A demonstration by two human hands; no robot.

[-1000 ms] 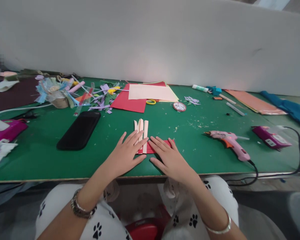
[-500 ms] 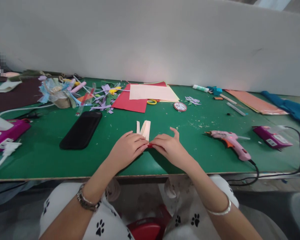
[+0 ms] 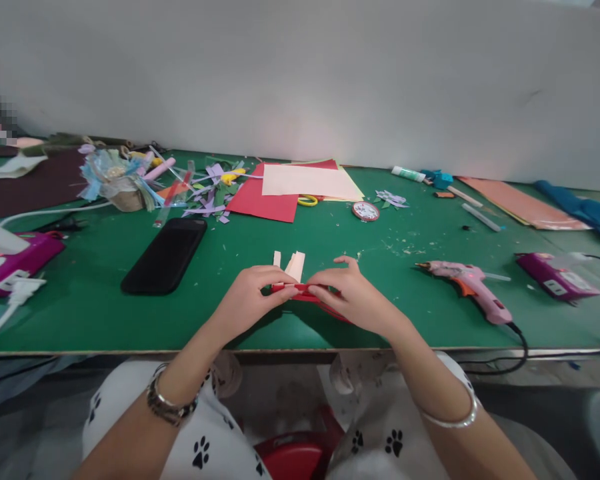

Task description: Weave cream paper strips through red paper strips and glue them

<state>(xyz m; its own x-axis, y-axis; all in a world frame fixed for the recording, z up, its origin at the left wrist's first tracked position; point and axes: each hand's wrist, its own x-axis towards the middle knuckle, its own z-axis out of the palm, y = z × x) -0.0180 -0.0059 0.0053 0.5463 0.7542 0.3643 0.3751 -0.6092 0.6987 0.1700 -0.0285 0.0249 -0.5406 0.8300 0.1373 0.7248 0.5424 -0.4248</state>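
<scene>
At the near middle of the green table, my left hand [image 3: 250, 299] pinches the left end of a red strip [image 3: 305, 297], which looks like paper. My right hand [image 3: 357, 297] grips the same strip further right, thumb and fingers closed on it and its index finger bent up. A looser red curve of it hangs below my right fingers. Just beyond my fingertips lie pale cream paper strips [image 3: 295, 267], their near ends hidden behind my hands and the red strip.
To the right lies a pink glue gun [image 3: 467, 280] with its cord, beside a purple power strip [image 3: 555, 275]. A black phone [image 3: 165, 257] is at left. Farther back are red paper sheets [image 3: 265, 207], purple scraps [image 3: 213, 200], a round tape roll [image 3: 365, 211] and a glue stick [image 3: 408, 174].
My hands have lifted and tilted the red strip, so more of it shows between and below my fingers. The view has shifted slightly.
</scene>
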